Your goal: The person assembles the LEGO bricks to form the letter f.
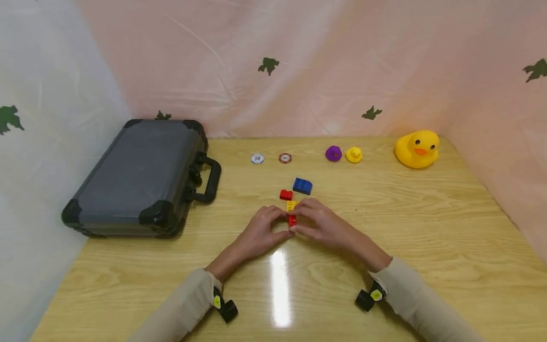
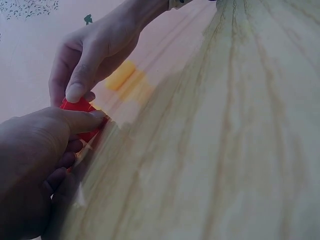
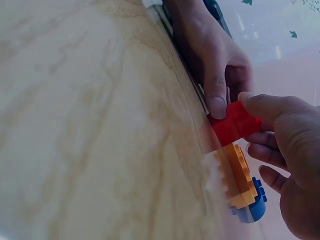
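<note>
While I look down from my head, my left hand [image 1: 261, 231] and my right hand [image 1: 321, 224] meet over the middle of the wooden table [image 1: 427, 228], both pinching one small red brick [image 1: 292, 221] between thumb and fingertips. A yellow brick [image 1: 291, 205] sits just beyond it, touching my right fingers; whether the two bricks are joined I cannot tell from here. Farther toward the far edge lie a second red brick [image 1: 286, 194] and a blue brick [image 1: 302, 185], close together. Along the far edge stand a white chip [image 1: 257, 158], a red-rimmed chip [image 1: 285, 158], a purple duck [image 1: 333, 153], a small yellow duck [image 1: 353, 154] and, by the far right corner, a big yellow duck [image 1: 417, 149]. A grey case [image 1: 136, 178] lies shut along the left edge, so its contents are hidden.

From my left wrist, my left hand [image 2: 35, 170] fills the lower left, thumb laid on the red brick [image 2: 77, 106], and my right hand's thumb [image 2: 80, 80] presses it from the other side. The yellow brick is only a blurred patch here.

From my right wrist, the red brick [image 3: 233, 123] shows clearly, gripped between my left thumb [image 3: 216, 95] and my curled right hand [image 3: 290, 155]. Only this view shows the yellow brick [image 3: 239, 175] lying right against the red one, studs visible, with the blue brick [image 3: 255, 207] behind it.
</note>
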Available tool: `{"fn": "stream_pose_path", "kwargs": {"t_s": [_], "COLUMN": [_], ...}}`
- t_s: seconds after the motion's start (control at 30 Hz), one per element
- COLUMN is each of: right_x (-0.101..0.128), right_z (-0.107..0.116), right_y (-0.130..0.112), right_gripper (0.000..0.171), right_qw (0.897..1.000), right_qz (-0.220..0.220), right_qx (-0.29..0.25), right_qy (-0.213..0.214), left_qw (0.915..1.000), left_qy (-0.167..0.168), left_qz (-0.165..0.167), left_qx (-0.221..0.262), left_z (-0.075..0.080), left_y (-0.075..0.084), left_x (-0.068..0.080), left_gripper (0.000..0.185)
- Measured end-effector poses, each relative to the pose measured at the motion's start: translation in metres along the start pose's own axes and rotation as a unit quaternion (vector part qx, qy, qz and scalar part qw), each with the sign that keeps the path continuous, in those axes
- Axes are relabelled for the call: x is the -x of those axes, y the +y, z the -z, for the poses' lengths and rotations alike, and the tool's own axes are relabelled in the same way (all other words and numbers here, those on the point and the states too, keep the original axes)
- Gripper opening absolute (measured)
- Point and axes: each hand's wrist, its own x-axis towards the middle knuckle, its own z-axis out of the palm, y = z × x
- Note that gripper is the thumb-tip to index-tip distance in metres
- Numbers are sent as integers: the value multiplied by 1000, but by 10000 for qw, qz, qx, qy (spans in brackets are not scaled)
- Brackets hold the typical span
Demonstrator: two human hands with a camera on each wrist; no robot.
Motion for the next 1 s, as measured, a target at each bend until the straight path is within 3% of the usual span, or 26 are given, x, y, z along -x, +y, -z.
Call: {"fn": "stream_pose_path", "kwargs": {"t_s": [0.27, 0.57, 0.8, 1.0], "right_x": [6, 8, 8, 7], "right_z": [0, 7, 4, 3], "right_y": [4, 22, 42, 47], "right_gripper": [45, 42, 43, 43], "right_qw": [9998, 9968, 9951, 9955], "right_qz": [-22, -403, -229, -244], "right_qx": [34, -65, 57, 135], "right_qy": [197, 684, 962, 906], "left_qw": [10000, 10000, 9999, 9999], "left_qy": [53, 2, 12, -22], "left_qz": [-25, -62, -61, 13], "left_qx": [-20, -33, -93, -111], "left_z": [-1, -2, -2, -1], "left_y": [-1, -1, -1, 0], "left_x": [1, 0, 1, 1], "left_gripper": [36, 39, 38, 38]}}
